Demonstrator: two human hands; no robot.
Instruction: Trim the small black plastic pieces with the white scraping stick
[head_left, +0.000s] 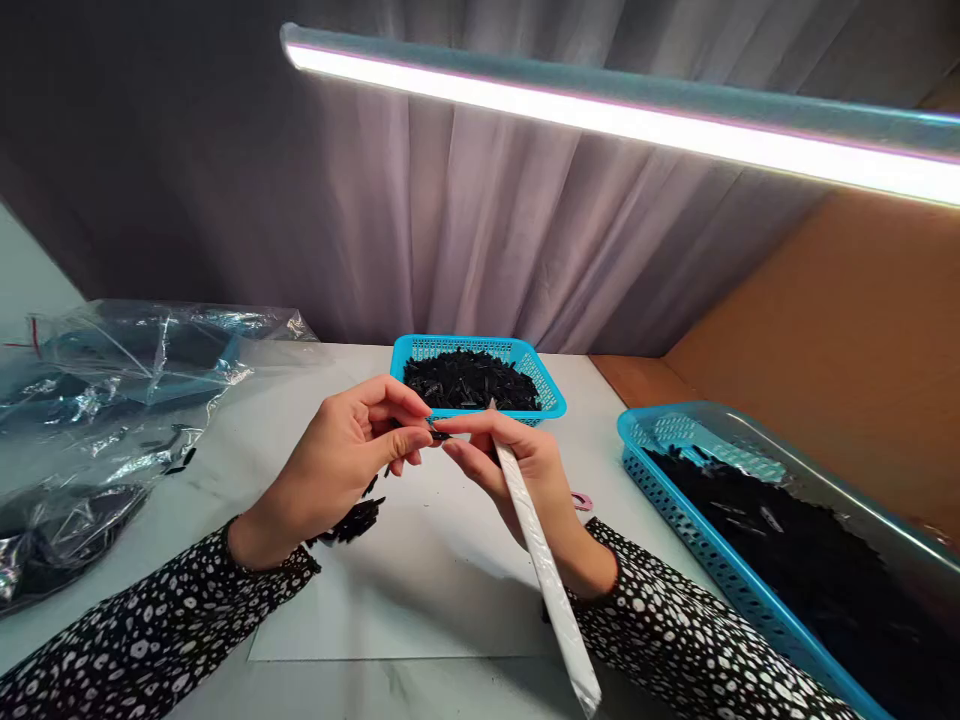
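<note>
My left hand [352, 455] is closed in a pinch on a small black piece [439, 433] at the middle of the table. My right hand [517, 465] meets it fingertip to fingertip, pinching the same piece, and also carries a long white strip [544, 570] that runs down toward the lower edge. A small heap of black pieces [356, 520] lies on the white sheet [420, 590] under my left hand. Both forearms wear black sleeves with white spots.
A small blue basket [551, 390] full of black pieces stands behind my hands. A long blue basket [720, 560] lined with plastic and holding more black pieces sits at the right. Crumpled clear plastic bags [97, 400] lie at the left. A lamp bar [615, 110] hangs overhead.
</note>
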